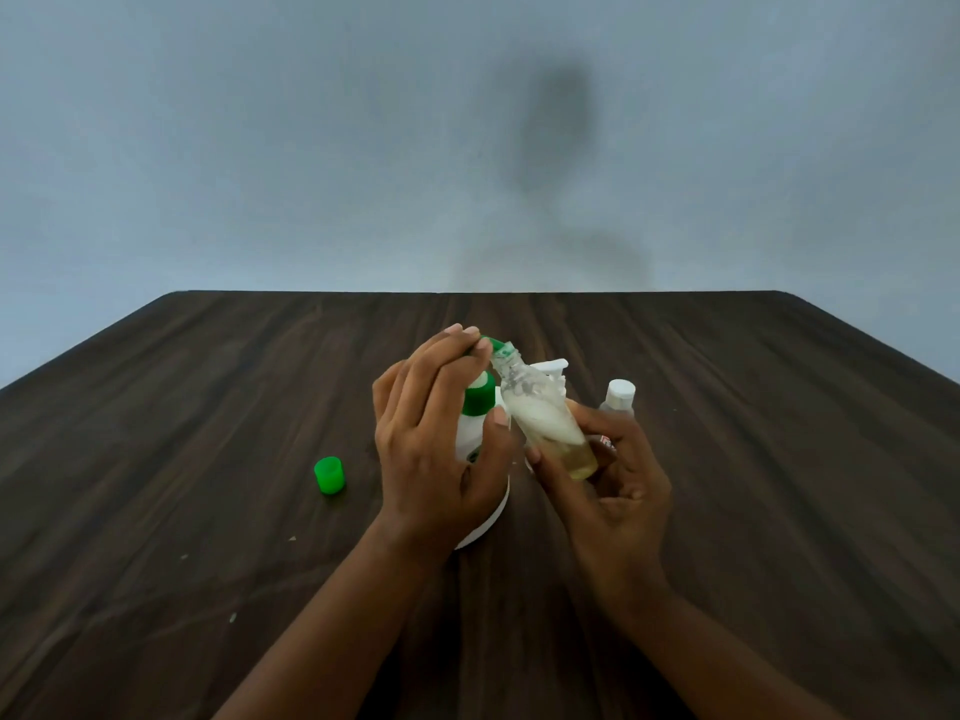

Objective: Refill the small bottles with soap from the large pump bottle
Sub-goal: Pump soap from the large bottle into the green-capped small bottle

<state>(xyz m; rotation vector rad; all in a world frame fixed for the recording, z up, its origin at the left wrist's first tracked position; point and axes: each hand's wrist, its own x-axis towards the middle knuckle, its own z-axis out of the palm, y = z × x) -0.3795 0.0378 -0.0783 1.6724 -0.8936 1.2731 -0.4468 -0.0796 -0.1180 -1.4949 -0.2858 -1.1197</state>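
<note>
Table [208, 511] is dark wood, everything bunched mid-way across. Big white pump bottle [485, 522] sits mostly hidden behind the left hand [436, 449], nozzle poking out behind. Right hand [618, 491] has its fingers wrapped round a clear small bottle [545, 418], tilted toward the left, probably so the neck is easy to reach. Left fingertips [467, 337] are pinched on its green cap [493, 344]; on or off, can't tell. Another green-capped bottle [475, 418] and a white-capped one [618, 397] wait close by. Loose green cap [329, 475] sits off left.

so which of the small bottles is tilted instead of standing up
The clear bottle in the right hand, leaning left. The green-capped one and white-capped one stand upright.
</note>
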